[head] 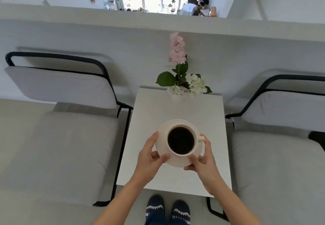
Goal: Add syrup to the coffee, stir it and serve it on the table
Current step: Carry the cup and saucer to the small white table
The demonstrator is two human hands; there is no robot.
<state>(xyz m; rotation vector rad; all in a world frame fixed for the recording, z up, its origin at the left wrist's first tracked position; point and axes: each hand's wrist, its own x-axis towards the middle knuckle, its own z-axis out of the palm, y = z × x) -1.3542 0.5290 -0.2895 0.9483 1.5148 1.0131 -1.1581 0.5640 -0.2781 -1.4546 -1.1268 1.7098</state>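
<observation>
A cream cup (182,141) full of black coffee sits on a cream saucer (162,135), handle pointing right. Both are above the small white square table (149,112), near its middle. My left hand (151,156) grips the saucer's left rim, thumb on top. My right hand (202,159) grips the saucer's near right rim, below the cup handle. Whether the saucer touches the tabletop I cannot tell. No syrup or spoon is in view.
A vase of pink and white flowers (182,82) stands at the table's far edge. Grey cushioned chairs with black frames flank the table, one left (58,136) and one right (281,145). My feet (167,210) are at the table's near edge. A white ledge runs behind.
</observation>
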